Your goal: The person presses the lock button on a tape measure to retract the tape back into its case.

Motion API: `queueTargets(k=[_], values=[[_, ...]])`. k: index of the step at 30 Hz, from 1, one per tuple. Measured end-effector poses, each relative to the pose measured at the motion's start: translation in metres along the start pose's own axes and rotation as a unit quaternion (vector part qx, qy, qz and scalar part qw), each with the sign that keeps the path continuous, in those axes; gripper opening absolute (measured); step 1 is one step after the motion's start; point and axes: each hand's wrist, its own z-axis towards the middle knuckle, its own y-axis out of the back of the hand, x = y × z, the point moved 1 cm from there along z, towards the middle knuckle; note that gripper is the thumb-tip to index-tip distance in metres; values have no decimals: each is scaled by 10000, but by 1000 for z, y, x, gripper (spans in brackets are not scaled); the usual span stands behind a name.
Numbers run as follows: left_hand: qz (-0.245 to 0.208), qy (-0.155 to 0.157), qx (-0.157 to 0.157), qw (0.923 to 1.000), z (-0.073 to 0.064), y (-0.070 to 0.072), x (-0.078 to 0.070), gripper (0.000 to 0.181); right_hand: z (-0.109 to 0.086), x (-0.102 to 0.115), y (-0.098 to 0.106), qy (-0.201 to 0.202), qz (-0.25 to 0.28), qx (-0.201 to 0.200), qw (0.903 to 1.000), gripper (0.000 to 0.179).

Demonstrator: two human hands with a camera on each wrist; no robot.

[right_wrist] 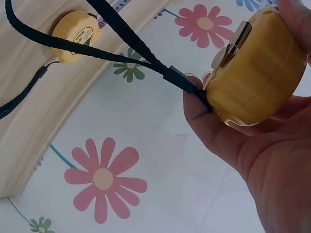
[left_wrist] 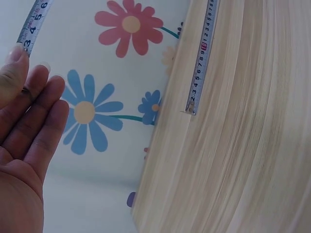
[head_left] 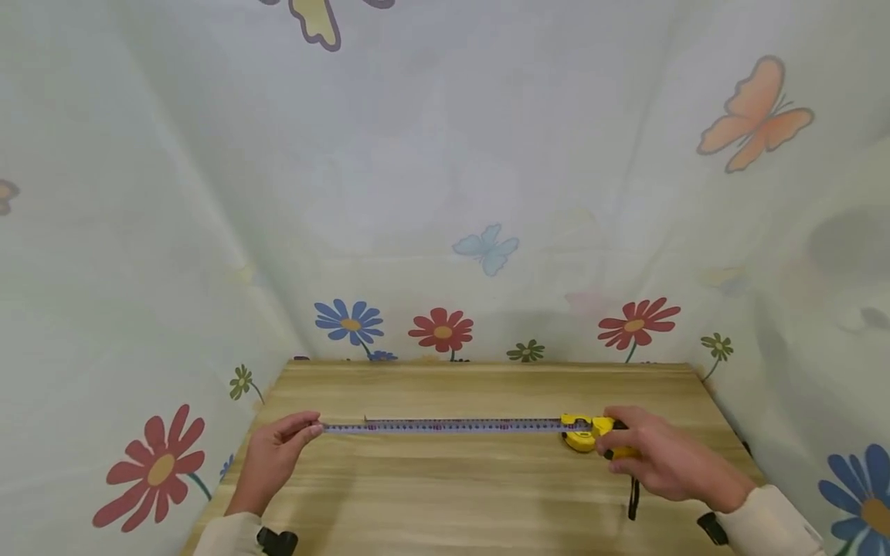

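Observation:
My right hand grips the yellow case of a tape measure, its fingers curled round the body. A black wrist strap hangs from that case. The drawn-out blade stretches leftward, raised over the table. Between thumb and fingertip, my left hand pinches its free end, the other fingers extended. On the wooden table lies a second yellow tape measure, its own blade pulled out and lying along the wood. From the head view, the held blade runs almost parallel to this one and partly overlaps it.
The wooden table meets a pale cloth backdrop printed with flowers and butterflies, which rises behind and on both sides. Another black strap trails from the lying tape measure across the wood.

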Motion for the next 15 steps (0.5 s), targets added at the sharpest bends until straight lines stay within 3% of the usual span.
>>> queueTargets(k=[7,11,15], values=[[-5,-303,-130,9995,-3,1,3,31,1,2,0,-9,-19,-106,9999,27],[36,-383,-186,9991,-4,4,5,31,2,5,1,-362,95,-35,9993,35],[18,-450,-199,9988,-6,5,8,30,3,7,1,-835,323,26,9960,59]])
